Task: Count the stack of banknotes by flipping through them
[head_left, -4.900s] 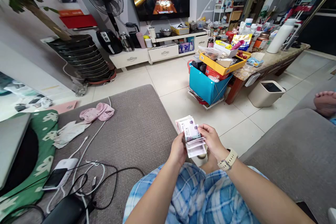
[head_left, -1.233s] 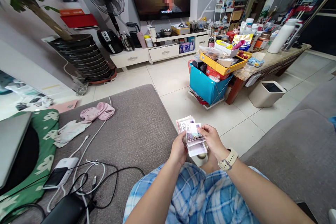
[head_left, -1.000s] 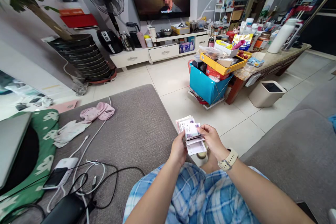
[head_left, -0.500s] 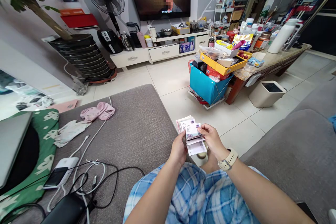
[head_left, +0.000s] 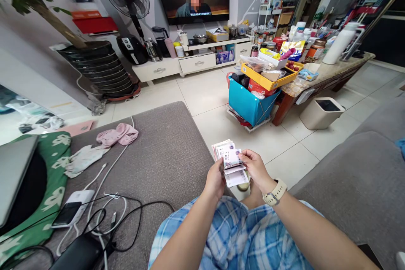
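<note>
A stack of banknotes (head_left: 232, 158), whitish with purple print, is held between my two hands above my lap. My left hand (head_left: 215, 179) is closed on the left edge of the stack, its thumb along the side. My right hand (head_left: 255, 169), with a cream watch (head_left: 275, 192) on the wrist, pinches the upper right corner of the front notes. Some notes fan out behind at the upper left, and one hangs lower toward me. The fingers under the stack are hidden. Below lies my lap in blue plaid cloth (head_left: 228, 236).
On the grey sofa (head_left: 158, 143) to the left lie a pink cloth (head_left: 118, 134), a white power bank (head_left: 74, 206) and tangled cables. A blue bin (head_left: 249, 101) stands by the cluttered table (head_left: 294, 88). Beyond it is a beige trash can (head_left: 316, 116).
My hands and the banknotes stay almost in place, with only a very slight shift of the notes. The picture on the television is different.
</note>
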`<state>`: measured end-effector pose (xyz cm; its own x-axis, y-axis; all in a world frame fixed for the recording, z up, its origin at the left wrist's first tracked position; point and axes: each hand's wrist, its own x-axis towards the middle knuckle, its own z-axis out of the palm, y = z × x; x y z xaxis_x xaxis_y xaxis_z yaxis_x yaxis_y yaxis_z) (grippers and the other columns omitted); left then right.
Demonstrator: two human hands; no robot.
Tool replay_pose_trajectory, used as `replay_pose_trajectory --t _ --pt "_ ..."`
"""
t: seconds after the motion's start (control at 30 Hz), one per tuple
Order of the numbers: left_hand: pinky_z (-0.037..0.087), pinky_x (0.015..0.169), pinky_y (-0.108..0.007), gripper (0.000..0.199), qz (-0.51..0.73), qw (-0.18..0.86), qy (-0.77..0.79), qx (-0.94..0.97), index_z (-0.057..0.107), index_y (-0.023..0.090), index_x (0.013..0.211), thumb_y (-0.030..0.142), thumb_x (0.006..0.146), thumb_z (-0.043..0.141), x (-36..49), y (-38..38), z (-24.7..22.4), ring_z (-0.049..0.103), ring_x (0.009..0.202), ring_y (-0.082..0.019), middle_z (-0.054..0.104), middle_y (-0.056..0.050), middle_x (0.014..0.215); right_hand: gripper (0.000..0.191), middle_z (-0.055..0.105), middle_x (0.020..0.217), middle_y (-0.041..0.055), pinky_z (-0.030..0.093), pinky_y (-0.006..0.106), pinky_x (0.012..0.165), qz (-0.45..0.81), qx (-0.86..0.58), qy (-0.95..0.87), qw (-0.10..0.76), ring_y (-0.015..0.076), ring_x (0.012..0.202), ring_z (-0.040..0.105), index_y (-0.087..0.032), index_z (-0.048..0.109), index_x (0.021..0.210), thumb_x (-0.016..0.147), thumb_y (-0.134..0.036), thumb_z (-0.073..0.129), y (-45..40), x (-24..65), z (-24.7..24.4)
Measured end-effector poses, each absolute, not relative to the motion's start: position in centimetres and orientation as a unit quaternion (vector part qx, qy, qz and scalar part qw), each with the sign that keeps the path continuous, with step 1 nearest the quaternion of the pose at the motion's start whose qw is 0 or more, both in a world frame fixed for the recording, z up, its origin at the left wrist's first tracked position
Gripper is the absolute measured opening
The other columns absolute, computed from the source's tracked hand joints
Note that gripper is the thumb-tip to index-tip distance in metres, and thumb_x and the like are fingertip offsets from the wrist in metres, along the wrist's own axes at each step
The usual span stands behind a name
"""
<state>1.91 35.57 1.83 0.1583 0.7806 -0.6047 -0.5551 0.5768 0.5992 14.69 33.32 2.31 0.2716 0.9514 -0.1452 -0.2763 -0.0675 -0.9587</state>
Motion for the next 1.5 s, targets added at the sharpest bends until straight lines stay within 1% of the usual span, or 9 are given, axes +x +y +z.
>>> replay_pose_trajectory --t 0.2,0.47,0.63,0.77,0.87,1.0,1.17,1.3,1.5 --pt "0.061 0.081 -0.037 0.029 0.445 0.751 0.472 0.121 0.073 0.007 0.105 0.025 0.088 0.058 1.9 35.6 1.9 0.077 0.083 -0.025 0.080 -0.014 0.092 0.039 0.047 0.055 -0.0044 0.027 0.028 0.052 0.512 -0.523 -0.327 0.597 0.0122 0.053 0.035 -0.021 0.059 0.063 0.068 -0.055 0.078 33.4 14.7 2.2" --pt "0.060 0.076 -0.033 0.026 0.440 0.759 0.464 0.122 0.073 0.008 0.100 0.025 0.087 0.059 1.9 35.5 2.1 0.076 0.074 -0.023 0.079 -0.013 0.087 0.047 0.057 0.056 -0.0002 0.037 0.030 0.056 0.540 -0.491 -0.324 0.602 0.0156 0.054 0.049 -0.020 0.063 0.067 0.072 -0.065 0.074 33.2 14.7 2.8" --pt "0.059 0.071 -0.032 0.024 0.441 0.755 0.466 0.133 0.072 0.008 0.098 0.024 0.080 0.066 1.7 35.6 1.5 0.075 0.072 -0.023 0.079 -0.013 0.084 0.040 0.055 0.056 -0.0022 0.037 0.030 0.059 0.508 -0.522 -0.337 0.596 0.0140 0.056 0.047 -0.020 0.060 0.063 0.066 -0.053 0.083 33.2 14.8 2.8" --pt "0.058 0.068 -0.030 0.022 0.444 0.750 0.463 0.163 0.072 0.009 0.092 0.018 0.072 0.071 1.5 35.5 1.2 0.072 0.067 -0.020 0.078 -0.011 0.082 0.039 0.056 0.062 -0.0038 0.039 0.029 0.062 0.488 -0.536 -0.301 0.620 0.0139 0.061 0.048 -0.020 0.062 0.072 0.058 -0.046 0.089 33.5 14.9 1.9" --pt "0.058 0.070 -0.031 0.026 0.445 0.753 0.453 0.174 0.072 0.010 0.093 0.015 0.067 0.073 1.4 35.5 1.0 0.072 0.068 -0.020 0.078 -0.010 0.084 0.043 0.058 0.065 -0.0035 0.040 0.029 0.063 0.492 -0.536 -0.287 0.624 0.0149 0.063 0.051 -0.020 0.062 0.076 0.057 -0.047 0.089 33.6 14.9 1.6" --pt "0.058 0.071 -0.032 0.028 0.436 0.757 0.454 0.175 0.072 0.010 0.092 0.014 0.064 0.075 1.4 35.4 0.7 0.072 0.069 -0.020 0.078 -0.010 0.082 0.042 0.055 0.062 -0.0033 0.036 0.028 0.060 0.498 -0.543 -0.309 0.601 0.0136 0.061 0.047 -0.019 0.059 0.066 0.060 -0.052 0.085 33.6 15.0 1.8" --pt "0.057 0.067 -0.030 0.023 0.431 0.756 0.464 0.162 0.072 0.010 0.092 0.019 0.071 0.072 1.5 35.5 0.6 0.071 0.066 -0.019 0.077 -0.008 0.079 0.042 0.050 0.058 -0.0042 0.033 0.028 0.059 0.488 -0.546 -0.329 0.597 0.0129 0.059 0.042 -0.019 0.056 0.061 0.063 -0.052 0.082 33.6 15.0 1.9" --pt "0.058 0.070 -0.029 0.025 0.434 0.758 0.467 0.137 0.073 0.010 0.097 0.027 0.083 0.064 1.8 35.6 1.0 0.074 0.073 -0.021 0.078 -0.010 0.081 0.043 0.053 0.059 -0.0031 0.035 0.028 0.059 0.499 -0.541 -0.321 0.596 0.0143 0.060 0.046 -0.019 0.058 0.061 0.064 -0.055 0.082 33.4 14.9 2.2" --pt "0.059 0.076 -0.032 0.025 0.435 0.756 0.472 0.130 0.073 0.009 0.099 0.026 0.086 0.061 1.9 35.6 1.2 0.076 0.079 -0.023 0.079 -0.011 0.084 0.039 0.061 0.064 -0.0010 0.038 0.029 0.061 0.512 -0.522 -0.315 0.605 0.0160 0.063 0.052 -0.019 0.064 0.068 0.065 -0.053 0.083 33.4 14.7 2.4"
